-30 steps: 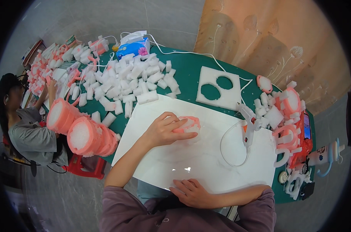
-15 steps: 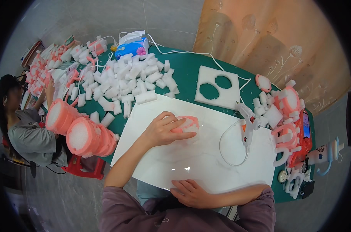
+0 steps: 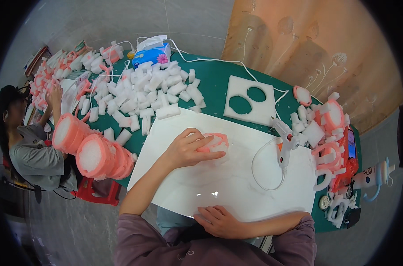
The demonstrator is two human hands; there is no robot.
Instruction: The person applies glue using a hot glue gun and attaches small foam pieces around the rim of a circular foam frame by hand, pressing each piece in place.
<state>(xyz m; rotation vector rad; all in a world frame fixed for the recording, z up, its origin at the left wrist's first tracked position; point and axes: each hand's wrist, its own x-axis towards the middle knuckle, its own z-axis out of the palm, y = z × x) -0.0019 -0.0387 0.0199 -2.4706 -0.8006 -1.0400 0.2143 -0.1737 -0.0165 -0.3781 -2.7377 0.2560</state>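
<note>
My left hand (image 3: 193, 148) grips a small round pink-and-white foam piece (image 3: 218, 138) on the white glossy board (image 3: 179, 181). Its fingers lie over the top and near side of the piece, covering part of it. By the board's front edge rests my right hand (image 3: 223, 222), holding nothing, with its fingers stretched out flat. A white glue gun (image 3: 285, 144) stands on the right half of the board, and its cable curls beside it.
White foam blocks (image 3: 144, 86) are heaped at the back left. Stacked pink-rimmed foam rounds (image 3: 95, 156) stand on the left. A foam sheet with two holes (image 3: 263, 108) lies behind the board. Pink foam pieces (image 3: 330, 153) crowd the right. A co-worker (image 3: 35, 153) sits far left.
The co-worker's hand at the far left has shifted slightly and its fingers are spread upward now. Both my hands and the foam piece stay where they were.
</note>
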